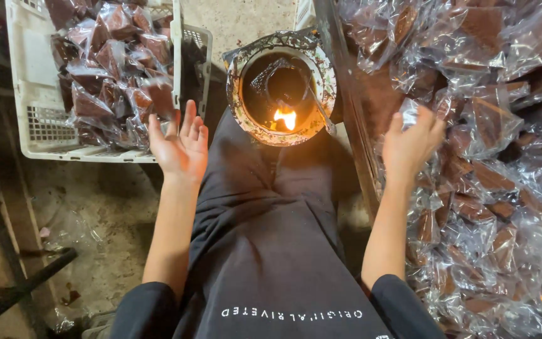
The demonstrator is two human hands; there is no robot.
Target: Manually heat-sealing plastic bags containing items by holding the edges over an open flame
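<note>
Black lap (pixel 265 251) fills the near middle. Right, a big heap of bagged brown slabs (pixel 490 157); the right hand (pixel 409 144) curls onto it, grip unclear. Far left, a white crate (pixel 32 94) of bags; the left hand (pixel 180 144) is open, a bag (pixel 160 95) just off its fingertips. Far middle, a flame (pixel 285 118) burns in a tin (pixel 280 88).

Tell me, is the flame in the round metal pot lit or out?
Lit: a small orange flame burns inside the round metal pot.
</note>
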